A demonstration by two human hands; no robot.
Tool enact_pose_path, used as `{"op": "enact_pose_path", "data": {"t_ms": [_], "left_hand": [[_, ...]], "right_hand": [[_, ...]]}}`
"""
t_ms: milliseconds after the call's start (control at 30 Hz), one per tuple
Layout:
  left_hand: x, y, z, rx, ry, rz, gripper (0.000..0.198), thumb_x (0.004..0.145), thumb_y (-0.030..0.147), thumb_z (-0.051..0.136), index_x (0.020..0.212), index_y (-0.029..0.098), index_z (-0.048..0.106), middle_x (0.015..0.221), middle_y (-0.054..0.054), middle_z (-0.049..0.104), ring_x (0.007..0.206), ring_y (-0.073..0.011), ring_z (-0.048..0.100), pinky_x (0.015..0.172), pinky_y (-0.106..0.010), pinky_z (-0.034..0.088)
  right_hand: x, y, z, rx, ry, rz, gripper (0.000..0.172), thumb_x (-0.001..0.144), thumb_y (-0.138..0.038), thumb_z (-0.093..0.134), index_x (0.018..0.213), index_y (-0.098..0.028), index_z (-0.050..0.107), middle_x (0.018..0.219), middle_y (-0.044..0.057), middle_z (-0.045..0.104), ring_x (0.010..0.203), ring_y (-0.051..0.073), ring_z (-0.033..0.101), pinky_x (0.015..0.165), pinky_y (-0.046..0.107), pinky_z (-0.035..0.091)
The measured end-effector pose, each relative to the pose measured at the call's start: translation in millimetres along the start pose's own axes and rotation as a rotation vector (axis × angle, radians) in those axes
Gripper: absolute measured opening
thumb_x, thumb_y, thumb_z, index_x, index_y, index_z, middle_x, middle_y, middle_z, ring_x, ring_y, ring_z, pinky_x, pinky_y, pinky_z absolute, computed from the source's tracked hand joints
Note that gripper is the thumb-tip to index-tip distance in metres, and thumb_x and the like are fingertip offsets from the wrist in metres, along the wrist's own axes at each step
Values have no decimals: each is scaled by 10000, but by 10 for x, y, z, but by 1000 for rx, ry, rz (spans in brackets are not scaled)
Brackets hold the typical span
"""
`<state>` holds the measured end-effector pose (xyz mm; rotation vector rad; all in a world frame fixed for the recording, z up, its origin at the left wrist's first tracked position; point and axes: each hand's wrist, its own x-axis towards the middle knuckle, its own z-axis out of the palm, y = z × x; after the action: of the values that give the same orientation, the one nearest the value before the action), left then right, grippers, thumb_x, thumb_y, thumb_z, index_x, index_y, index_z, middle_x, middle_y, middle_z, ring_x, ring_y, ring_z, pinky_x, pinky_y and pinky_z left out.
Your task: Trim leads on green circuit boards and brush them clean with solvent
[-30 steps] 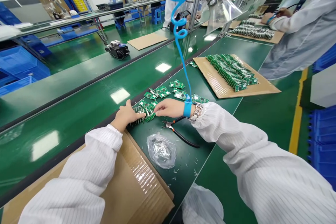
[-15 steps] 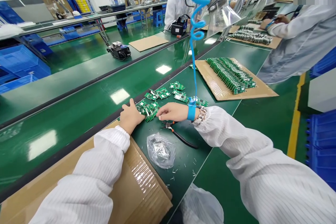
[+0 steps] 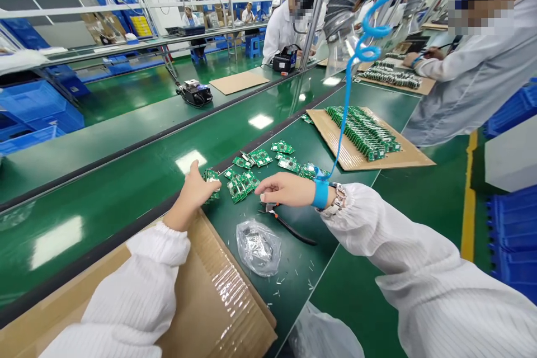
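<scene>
My left hand (image 3: 193, 193) is closed on a small stack of green circuit boards (image 3: 211, 178), lifted a little off the green bench. My right hand (image 3: 285, 188) hovers with fingers loosely curled over the loose pile of green circuit boards (image 3: 243, 184) and holds nothing I can see. It wears a blue wrist strap (image 3: 321, 194) with a coiled blue cord (image 3: 356, 56) running up. Black-handled cutters (image 3: 289, 225) lie just under the right hand.
A clear plastic bag (image 3: 258, 246) lies near the cutters. Cardboard (image 3: 222, 296) sits under my left arm. A cardboard sheet with rows of boards (image 3: 364, 131) is at the right rear. A conveyor belt (image 3: 126, 179) runs to the left. Co-workers in white coats (image 3: 474, 72) stand behind.
My left hand has lifted a few boards away from the pile and moved left. My right hand has risen slightly above the pile. The view has tilted upward.
</scene>
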<state>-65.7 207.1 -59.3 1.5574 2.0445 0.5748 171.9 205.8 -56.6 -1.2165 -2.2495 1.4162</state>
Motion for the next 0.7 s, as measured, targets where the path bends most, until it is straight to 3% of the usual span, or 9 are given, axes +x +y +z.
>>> {"op": "enact_pose_path", "data": {"t_ms": [100, 200, 300, 400, 467, 567, 700], "left_hand": [[-313, -8, -197, -142, -49, 44, 970, 683, 353, 569, 1472, 135, 50, 1365, -208, 438, 1078, -272, 597, 880, -378, 501], [-853, -99, -472, -189, -91, 101, 1014, 639, 374, 586, 1473, 245, 24, 1426, -145, 386, 986, -248, 630, 768, -364, 550], [-1460, -371, -692, 126, -12, 280, 959, 649, 332, 578, 1464, 249, 78, 1451, -131, 352, 1203, -309, 510, 925, -432, 494], [-1922, -749, -738, 404, -103, 311, 845, 685, 256, 541, 1445, 254, 173, 1463, -117, 346, 1243, -298, 488, 967, -406, 476], [-2087, -974, -693, 491, -215, 258, 812, 681, 221, 525, 1435, 231, 226, 1468, -122, 341, 1204, -286, 526, 947, -383, 492], [-2151, -1192, -614, 537, -322, 236, 815, 660, 198, 522, 1433, 184, 264, 1460, -130, 362, 1240, -272, 491, 1006, -374, 447], [-2141, -1305, -572, 598, -283, 283, 807, 656, 280, 546, 1409, 114, 306, 1401, -171, 445, 1263, -309, 451, 1062, -423, 373]], "right_hand": [[-38, -264, 213, 167, 9, 28, 553, 833, -398, 514, 1297, -97, 497, 903, 67, 631, 691, 118, 585, 604, 244, 462], [-75, -558, 474, 410, -86, 20, 674, 849, -423, 519, 1418, -110, 336, 1072, 110, 598, 844, 133, 590, 689, 258, 483], [-123, -695, 679, 427, -220, -72, 683, 780, -391, 640, 1371, -134, 413, 1012, 75, 607, 861, 136, 565, 767, 288, 470], [-162, -650, 799, 442, -350, -93, 600, 741, -381, 687, 1262, -133, 524, 917, 37, 609, 827, 124, 552, 801, 304, 455], [-182, -579, 844, 453, -423, -50, 559, 723, -402, 696, 1190, -121, 571, 887, 30, 612, 806, 119, 554, 810, 310, 453], [-238, -483, 854, 414, -446, 2, 522, 728, -445, 672, 1126, -115, 605, 899, 43, 629, 808, 127, 567, 817, 323, 459], [-403, -345, 712, 270, -237, -37, 531, 764, -477, 608, 1145, -108, 599, 893, 62, 651, 803, 149, 592, 766, 328, 478]]}}
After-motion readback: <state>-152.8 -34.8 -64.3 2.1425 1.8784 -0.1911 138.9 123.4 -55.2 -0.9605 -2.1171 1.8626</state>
